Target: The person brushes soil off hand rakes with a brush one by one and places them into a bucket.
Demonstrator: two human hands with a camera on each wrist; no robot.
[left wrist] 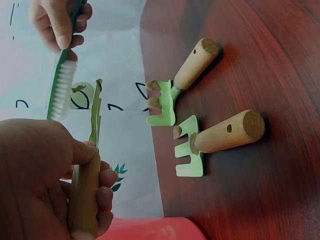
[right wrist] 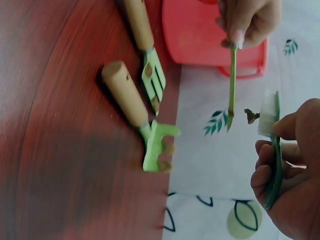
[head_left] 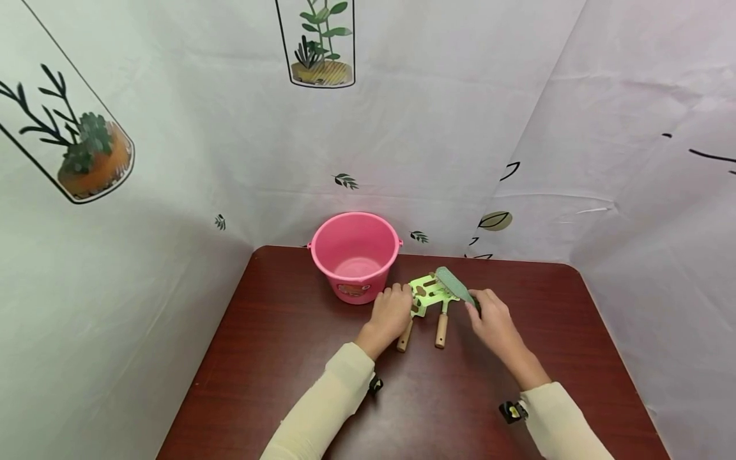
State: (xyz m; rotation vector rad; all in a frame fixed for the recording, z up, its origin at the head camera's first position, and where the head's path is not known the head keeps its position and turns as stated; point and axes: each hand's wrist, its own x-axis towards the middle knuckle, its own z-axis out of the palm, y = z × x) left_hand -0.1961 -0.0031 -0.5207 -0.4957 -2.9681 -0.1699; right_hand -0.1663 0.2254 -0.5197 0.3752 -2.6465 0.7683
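Holding brush (head_left: 453, 284), bristles (right wrist: 268, 114) seemingly beyond fingers (right wrist: 262, 176).

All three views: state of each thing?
Pink plastic bucket: upright, open-topped.
Green, white-bristled brush: held in right hand.
Green, wooden-handled tool: gripped by left hand.
Green, wooden-handled rake: on dark-red table, brown-patched.
Green, wooden-handled fork: beside rake, brown-patched.

The head view looks forward and down over the worktop (head_left: 276, 358) from farther back. Both wrist views sit close, turned sideways — sharing brush (left wrist: 62, 80) and bucket (right wrist: 192, 35).
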